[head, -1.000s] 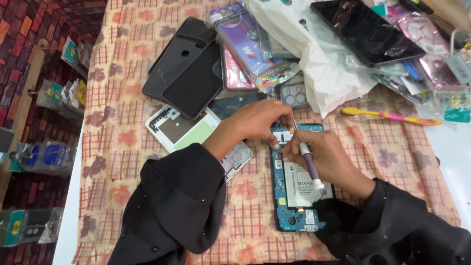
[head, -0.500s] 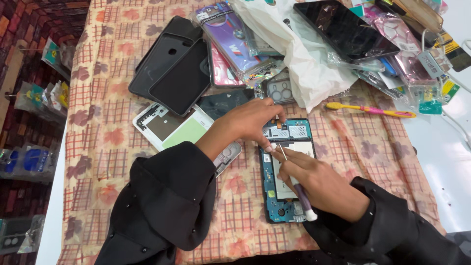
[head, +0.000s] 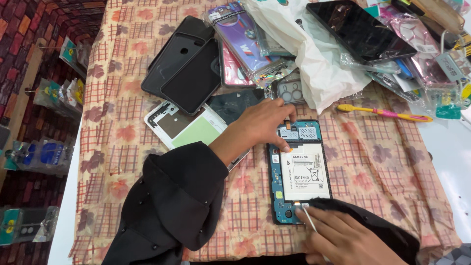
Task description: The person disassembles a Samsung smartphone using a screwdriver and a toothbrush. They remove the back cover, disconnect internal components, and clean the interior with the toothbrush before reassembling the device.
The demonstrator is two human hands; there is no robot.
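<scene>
An opened phone (head: 298,172) with a blue circuit frame and a white battery lies face down on the patterned cloth. My left hand (head: 262,123) rests on its top left corner, fingers pressing the upper edge. At the phone's bottom end my right hand (head: 338,238) grips a thin white tool (head: 309,220), its tip touching the lower edge near the battery's base. Both arms wear black sleeves.
Black phone covers (head: 186,68), a white back panel (head: 184,126), packaged cases (head: 240,37), a white plastic bag (head: 314,68), a dark tablet (head: 360,30) and a yellow-pink toothbrush (head: 385,113) lie around. Hanging packets (head: 49,93) line the left wall. The table's white edge (head: 449,147) runs at right.
My right hand has moved down from the phone's upper part to its bottom end with the tool. The left hand stays on the top corner.
</scene>
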